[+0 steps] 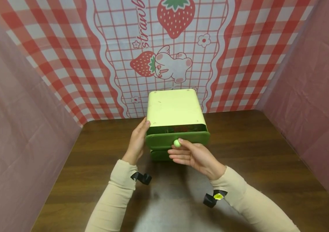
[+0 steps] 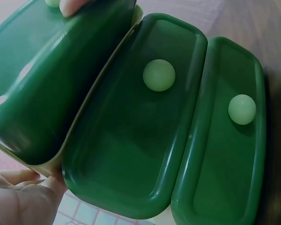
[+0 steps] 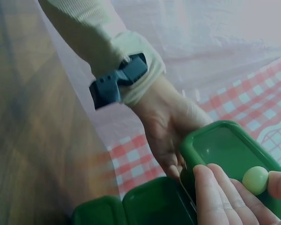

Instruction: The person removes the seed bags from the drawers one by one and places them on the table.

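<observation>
A small pale-yellow drawer cabinet (image 1: 176, 108) stands on the table with green drawer fronts. Its top drawer (image 1: 161, 140) is partly pulled out, leaving a dark gap behind the front. My right hand (image 1: 196, 158) pinches that drawer's round light-green knob (image 1: 177, 143) between thumb and index finger, the other fingers extended below. Against the cabinet's left side rests my left hand (image 1: 137, 141), its thumb near the top edge. The left wrist view shows the middle drawer (image 2: 131, 122) and bottom drawer (image 2: 220, 154) pushed in, each with a round knob. The top drawer's contents cannot be made out.
The brown wooden table (image 1: 94, 180) extends around the cabinet. Behind it hangs a red-and-white checked cloth (image 1: 65, 58) with strawberry prints. Pink cloth walls (image 1: 306, 96) enclose both sides. Each wrist carries a black camera mount (image 1: 144, 178).
</observation>
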Demonstrator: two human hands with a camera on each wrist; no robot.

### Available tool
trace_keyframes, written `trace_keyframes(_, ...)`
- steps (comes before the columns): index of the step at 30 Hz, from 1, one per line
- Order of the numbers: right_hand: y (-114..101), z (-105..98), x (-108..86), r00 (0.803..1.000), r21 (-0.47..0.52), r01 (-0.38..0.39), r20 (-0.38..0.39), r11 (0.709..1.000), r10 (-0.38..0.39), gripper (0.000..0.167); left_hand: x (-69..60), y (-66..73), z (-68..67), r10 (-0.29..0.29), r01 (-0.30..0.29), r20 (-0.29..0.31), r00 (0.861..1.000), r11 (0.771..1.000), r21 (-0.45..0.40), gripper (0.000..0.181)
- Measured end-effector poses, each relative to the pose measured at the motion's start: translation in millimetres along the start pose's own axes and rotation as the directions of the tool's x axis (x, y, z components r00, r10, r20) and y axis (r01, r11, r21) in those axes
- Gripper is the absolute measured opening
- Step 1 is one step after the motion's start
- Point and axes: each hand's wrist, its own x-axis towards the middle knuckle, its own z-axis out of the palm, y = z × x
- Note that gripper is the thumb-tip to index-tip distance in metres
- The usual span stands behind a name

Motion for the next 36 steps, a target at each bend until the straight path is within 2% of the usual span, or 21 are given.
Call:
trace_keyframes(7, 9.6, 2.9, -12.8, 1.0, -0.023, 0.011, -0.004, 1.0, -0.011, 0.068, -1.0, -0.8, 0.1, 0.005, -0.004, 0.024, 1.0, 1.0, -0.026, 0.06)
trace_keyframes(11, 13.6, 5.7, -19.9, 1.0, -0.026, 0.009, -0.014, 1.0, -0.009, 0.068, -0.1, -1.3, -0.8, 0.01, -0.01, 0.029, 1.0, 1.0, -0.01, 0.06)
trace_keyframes(23, 25.9, 12.7, -40.5, 0.999, -0.058, 0.02, -0.029, 0.998, -0.022, 0.066, 0.4, -2.8, -3.6, -0.041, 0.042, 0.025, 0.999, 0.999, -0.004, 0.058)
trace_keyframes(30, 36.2, 11.9, -49.4, 1.0, -0.058, 0.005, -0.023, 0.998, -0.007, 0.065, 1.3, -2.2, -3.4, -0.021, 0.021, 0.02, 1.0, 1.0, 0.017, 0.062)
trace_keyframes(36, 46.2, 11.3, -56.2, 1.0, -0.039, 0.023, 0.004, 0.999, -0.023, 0.057, 1.9, -2.9, -1.9, 0.004, -0.004, 0.01, 1.0, 1.0, 0.006, 0.059)
